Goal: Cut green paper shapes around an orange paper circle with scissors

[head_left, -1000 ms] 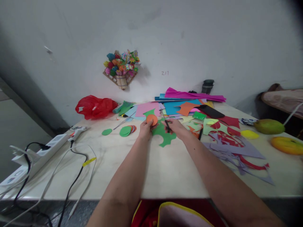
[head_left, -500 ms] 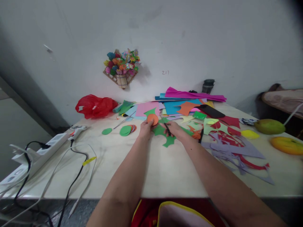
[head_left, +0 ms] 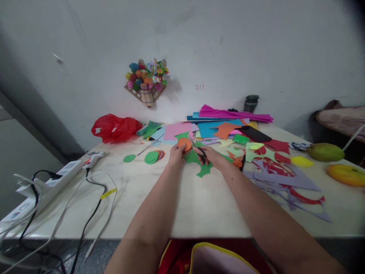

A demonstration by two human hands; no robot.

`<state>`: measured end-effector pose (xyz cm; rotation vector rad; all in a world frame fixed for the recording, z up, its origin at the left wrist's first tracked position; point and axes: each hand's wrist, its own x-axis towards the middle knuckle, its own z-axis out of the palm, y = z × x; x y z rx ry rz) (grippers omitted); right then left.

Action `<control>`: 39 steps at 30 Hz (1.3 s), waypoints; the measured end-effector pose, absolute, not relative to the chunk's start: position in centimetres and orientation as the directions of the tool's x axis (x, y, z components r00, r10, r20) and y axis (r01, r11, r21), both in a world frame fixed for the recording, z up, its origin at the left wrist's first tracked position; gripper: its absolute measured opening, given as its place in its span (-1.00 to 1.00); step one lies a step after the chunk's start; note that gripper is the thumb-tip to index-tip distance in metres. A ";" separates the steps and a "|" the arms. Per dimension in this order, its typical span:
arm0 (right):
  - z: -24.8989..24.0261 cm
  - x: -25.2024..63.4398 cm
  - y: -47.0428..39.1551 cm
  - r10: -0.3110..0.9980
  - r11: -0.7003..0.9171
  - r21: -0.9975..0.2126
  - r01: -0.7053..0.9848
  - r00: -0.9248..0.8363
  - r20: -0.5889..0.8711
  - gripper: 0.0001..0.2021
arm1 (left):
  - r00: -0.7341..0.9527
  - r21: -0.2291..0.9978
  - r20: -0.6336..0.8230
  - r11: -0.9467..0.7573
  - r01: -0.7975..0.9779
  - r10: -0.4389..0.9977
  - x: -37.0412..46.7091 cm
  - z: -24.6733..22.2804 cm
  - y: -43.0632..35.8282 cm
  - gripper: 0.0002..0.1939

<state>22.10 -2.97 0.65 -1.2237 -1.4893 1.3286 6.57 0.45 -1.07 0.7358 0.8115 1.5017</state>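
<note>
My left hand (head_left: 177, 154) pinches an orange paper circle (head_left: 184, 144) by its lower left edge, above the middle of the table. Close to the circle's right side, my right hand (head_left: 208, 155) is closed on a pair of scissors (head_left: 201, 150) with black handles. The blades point up and to the left, near the circle's edge. Beneath both hands lies a green paper offcut (head_left: 196, 163) with curved cut-outs. To the left rests a small stack of paper circles (head_left: 151, 157), green on top with orange ones under it. A lone green circle (head_left: 129, 158) lies beside it.
Behind the hands are coloured paper sheets (head_left: 178, 131) and a black phone (head_left: 256, 134). Purple and red scraps (head_left: 282, 177) spread on the right, near two mangoes (head_left: 325, 152). On the left stand a power strip (head_left: 54, 186) with cables and a red plastic bag (head_left: 116, 128).
The scissors in my right hand have shifted slightly, and their blades now show more clearly beside the circle. My left hand keeps hold of the orange circle, nearly in place.
</note>
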 end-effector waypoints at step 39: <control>-0.1 21.8 -2.5 0.972 -0.008 -0.987 0.162 -0.229 -0.046 -0.74 | -0.038 0.833 -0.026 0.000 -0.553 0.999 6.8 -0.7 0.1 -0.90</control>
